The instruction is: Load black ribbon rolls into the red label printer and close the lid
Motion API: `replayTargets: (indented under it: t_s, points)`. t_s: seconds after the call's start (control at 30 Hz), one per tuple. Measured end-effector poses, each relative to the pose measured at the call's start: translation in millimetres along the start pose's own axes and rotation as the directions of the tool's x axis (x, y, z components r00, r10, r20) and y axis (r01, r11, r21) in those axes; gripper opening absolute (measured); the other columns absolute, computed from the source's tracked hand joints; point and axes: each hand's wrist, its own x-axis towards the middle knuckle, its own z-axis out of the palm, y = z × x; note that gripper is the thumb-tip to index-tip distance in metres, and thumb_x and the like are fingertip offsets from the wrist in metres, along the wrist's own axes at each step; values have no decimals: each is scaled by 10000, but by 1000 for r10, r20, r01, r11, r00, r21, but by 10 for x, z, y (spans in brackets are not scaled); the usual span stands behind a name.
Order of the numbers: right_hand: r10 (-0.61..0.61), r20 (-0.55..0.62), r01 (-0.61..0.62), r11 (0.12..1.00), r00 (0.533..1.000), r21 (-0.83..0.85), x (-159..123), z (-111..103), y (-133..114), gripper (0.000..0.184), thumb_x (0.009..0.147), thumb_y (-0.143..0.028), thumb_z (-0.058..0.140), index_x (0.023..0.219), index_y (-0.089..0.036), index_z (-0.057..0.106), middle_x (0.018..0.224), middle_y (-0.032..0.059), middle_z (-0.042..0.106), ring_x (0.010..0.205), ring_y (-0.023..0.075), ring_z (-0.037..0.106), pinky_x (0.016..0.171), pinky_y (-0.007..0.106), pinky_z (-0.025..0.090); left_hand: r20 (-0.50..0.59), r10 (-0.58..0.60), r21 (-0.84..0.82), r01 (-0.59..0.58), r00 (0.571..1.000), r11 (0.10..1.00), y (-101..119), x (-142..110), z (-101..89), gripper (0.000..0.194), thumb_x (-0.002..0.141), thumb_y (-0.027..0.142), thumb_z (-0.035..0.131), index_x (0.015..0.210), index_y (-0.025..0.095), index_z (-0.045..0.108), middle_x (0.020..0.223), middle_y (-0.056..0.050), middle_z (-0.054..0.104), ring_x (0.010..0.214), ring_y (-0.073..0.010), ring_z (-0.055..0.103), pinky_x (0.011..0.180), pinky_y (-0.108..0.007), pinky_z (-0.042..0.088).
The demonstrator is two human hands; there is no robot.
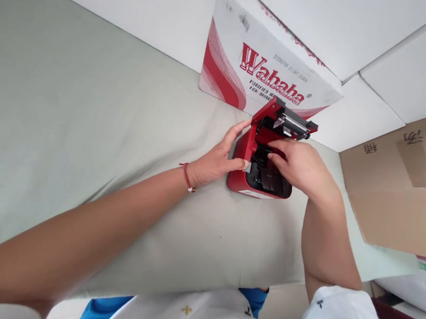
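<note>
A small red printer (236, 174) stands on the cloth-covered table with its lid (293, 123) raised. A dark roller runs along the lid's edge, and the inside is black. My left hand (218, 160) grips the printer's left side, thumb on the front rim and fingers along the outer wall. My right hand (298, 166) reaches over the right wall into the open compartment, thumb and forefinger close together. Whatever those fingertips hold is hard to make out against the dark interior. A glossy, dark, see-through piece (270, 178) shows in the compartment below them.
Right behind the printer stands a white and red Wahaha carton (227, 54). White boxes (156, 11) line the back. A brown cardboard box (395, 199) sits at the right. Pale green cloth (71, 94) covers the table, whose near edge lies by my body.
</note>
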Motion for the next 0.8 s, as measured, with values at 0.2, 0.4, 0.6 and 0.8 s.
replayTargets:
  t_s: [0.2, 0.4, 0.6, 0.8]
  points:
    - [96, 138, -59, 967, 986, -246, 261, 20, -345, 358, 1027, -204, 679, 1345, -182, 841, 1386, 208, 810, 1168, 385, 776, 777, 420, 480, 31, -24, -18, 25, 999, 1000, -8, -12, -11, 956, 992, 517, 824, 1815, 365, 360, 1960, -92, 346, 1857, -368, 286, 1532, -625, 274]
    - [119, 27, -116, 990, 993, -78, 140, 86, -260, 304, 998, -201, 704, 1295, -173, 766, 1260, 170, 840, 1047, 342, 765, 794, 411, 483, 29, -33, -26, 34, 999, 999, 42, -17, -3, 941, 992, 482, 816, 1808, 349, 367, 1945, -106, 358, 1829, -379, 329, 1519, -636, 302]
    - [187, -252, -65, 903, 949, 425, -537, -15, -1, 267, 976, -409, 795, 1190, -252, 766, 1086, 54, 831, 685, 175, 614, 664, 337, 484, 43, -100, -99, 104, 994, 990, 98, -1, 2, 951, 968, 481, 848, 1791, 372, 384, 1944, -75, 334, 1844, -414, 255, 1539, -657, 218]
    - [416, -200, -191, 726, 887, 660, -1262, 71, 654, 447, 895, -605, 889, 1174, -268, 793, 1038, 67, 831, 712, 181, 647, 619, 319, 523, 48, -105, -107, 110, 993, 988, 50, 9, -15, 946, 951, 473, 851, 1778, 389, 400, 1943, -60, 341, 1840, -414, 264, 1535, -677, 219]
